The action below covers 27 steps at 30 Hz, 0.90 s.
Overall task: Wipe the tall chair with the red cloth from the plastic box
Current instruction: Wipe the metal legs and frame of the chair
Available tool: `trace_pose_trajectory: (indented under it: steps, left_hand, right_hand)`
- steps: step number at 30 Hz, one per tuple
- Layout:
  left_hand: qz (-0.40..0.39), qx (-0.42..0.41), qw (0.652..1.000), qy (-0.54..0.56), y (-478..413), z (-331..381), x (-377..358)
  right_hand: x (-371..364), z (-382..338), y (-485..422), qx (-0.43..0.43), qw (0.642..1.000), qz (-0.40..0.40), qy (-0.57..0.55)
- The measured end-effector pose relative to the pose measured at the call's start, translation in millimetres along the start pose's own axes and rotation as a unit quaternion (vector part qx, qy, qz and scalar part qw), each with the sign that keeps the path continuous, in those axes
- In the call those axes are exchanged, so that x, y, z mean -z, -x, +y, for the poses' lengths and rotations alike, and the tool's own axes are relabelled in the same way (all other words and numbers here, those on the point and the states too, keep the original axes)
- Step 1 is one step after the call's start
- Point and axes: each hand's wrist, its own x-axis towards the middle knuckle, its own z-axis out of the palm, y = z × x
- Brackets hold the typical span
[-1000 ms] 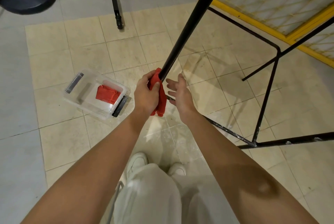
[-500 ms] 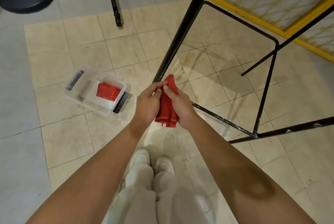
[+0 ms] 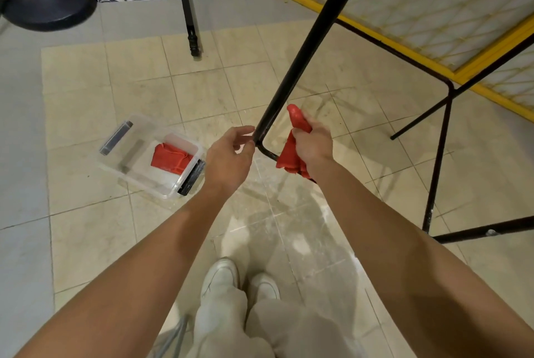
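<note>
Right hand (image 3: 313, 142) fisted round red cloth (image 3: 291, 152), just right of chair leg (image 3: 291, 74). Left hand (image 3: 228, 155) loose, fingers part-curled, tips at leg's bend, holding nothing. Clear box (image 3: 127, 166) on floor left, second red cloth (image 3: 170, 158) inside.

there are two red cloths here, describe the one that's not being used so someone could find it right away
Look at the cream tiled floor left of the black chair leg. A clear plastic box sits there, and the spare red cloth lies folded inside it, near the end with the black handle. The other red cloth is in the right hand.
</note>
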Motion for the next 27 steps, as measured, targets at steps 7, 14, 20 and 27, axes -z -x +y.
trace_pose_trajectory:
  steps: [7, 14, 20, 27]
  left_hand:
    - [0.014, 0.008, 1.000, 0.004, -24, -3, -8]
    - [0.023, 0.026, 0.999, 0.038, -41, -7, -15]
    - [0.034, 0.040, 0.997, 0.054, -43, -7, -17]
    - [0.036, 0.040, 0.998, 0.041, -37, -11, -17]
  right_hand:
    - [-16, -14, -39, 0.123, 0.969, 0.039, 0.211]
    - [-32, 0, -54, 0.220, 0.900, -0.031, 0.374]
    - [-16, 12, -34, 0.326, 0.841, -0.123, 0.413]
    - [-30, 7, -49, 0.264, 0.887, -0.057, 0.373]
